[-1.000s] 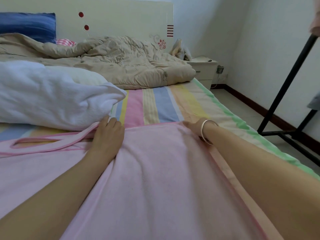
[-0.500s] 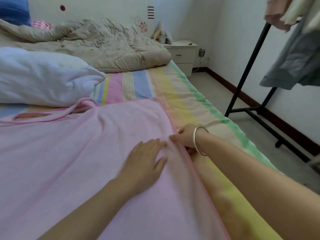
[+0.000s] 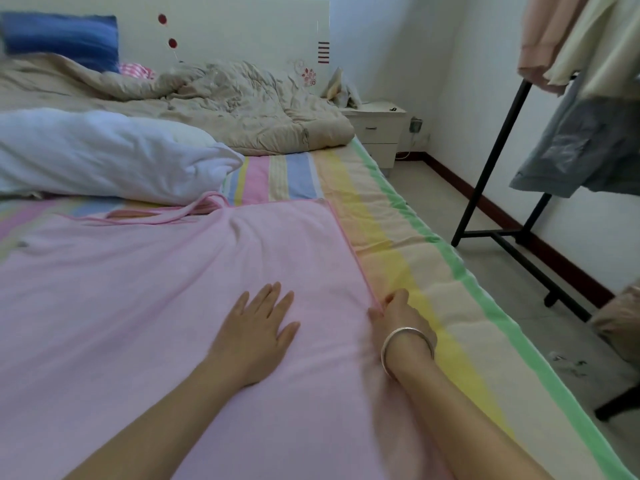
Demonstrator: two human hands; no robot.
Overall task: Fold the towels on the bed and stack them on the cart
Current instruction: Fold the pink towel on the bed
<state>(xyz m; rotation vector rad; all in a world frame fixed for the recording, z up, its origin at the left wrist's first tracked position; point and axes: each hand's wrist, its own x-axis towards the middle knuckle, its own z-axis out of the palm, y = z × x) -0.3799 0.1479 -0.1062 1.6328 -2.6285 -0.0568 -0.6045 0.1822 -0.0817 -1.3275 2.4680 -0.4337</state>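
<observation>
Both hands pulled back from the far edge to the right hem of the large pink terry towel point(image 3: 166, 306): left hand point(image 3: 254, 337), right hand point(image 3: 398, 315).
Towel lies spread flat over the near half of the pastel-striped bedsheet point(image 3: 433, 289), its far-left corner flipped and rumpled. Left hand lies flat on it, fingers straight, pressing down just left of the hem. Right hand, silver bangle point(image 3: 408, 348) on the wrist, pinches the hem itself with curled fingers. Step, I'd say: smoothing before the first fold. Nothing folded, no cart in view. Next move needs that far-left corner straightened, then the right hem carried over to the left. Farther out: white bundle of soft fabric point(image 3: 104, 154) far left, crumpled beige quilt point(image 3: 249, 105) behind it, black metal clothes rack point(image 3: 498, 157) right.
</observation>
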